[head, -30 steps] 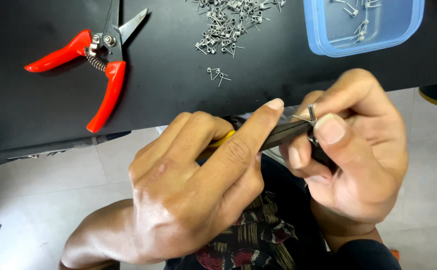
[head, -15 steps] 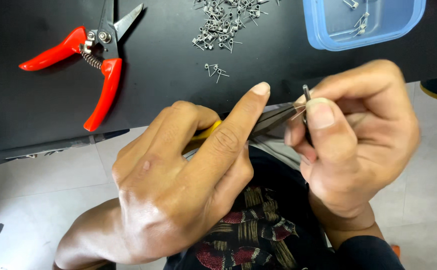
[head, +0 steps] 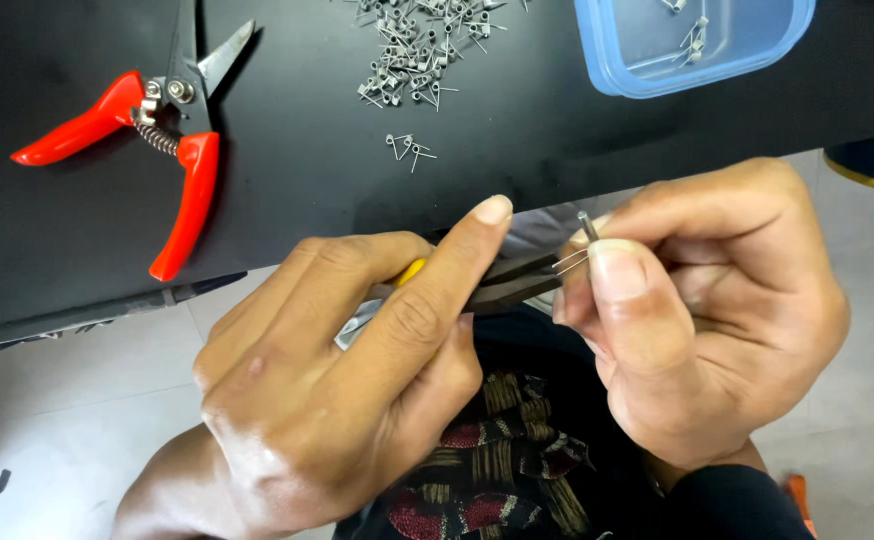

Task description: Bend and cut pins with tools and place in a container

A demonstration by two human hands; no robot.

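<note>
Gripping one pliers (head: 517,283), left hand (head: 347,390) meets right hand (head: 697,320) pinching one wire spring (head: 587,228); one shears (head: 152,140) nearby

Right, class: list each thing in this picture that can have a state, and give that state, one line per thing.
Left hand: closed around the pliers' handles.
Pliers: jaws shut on the wire legs of the small spring.
Right hand: pinching the small spring.
Red-handled shears: lying on the black table, handles sprung apart.
Blue tub: lidless, a few springs inside.
Spring pile: loose, scattered.
</note>
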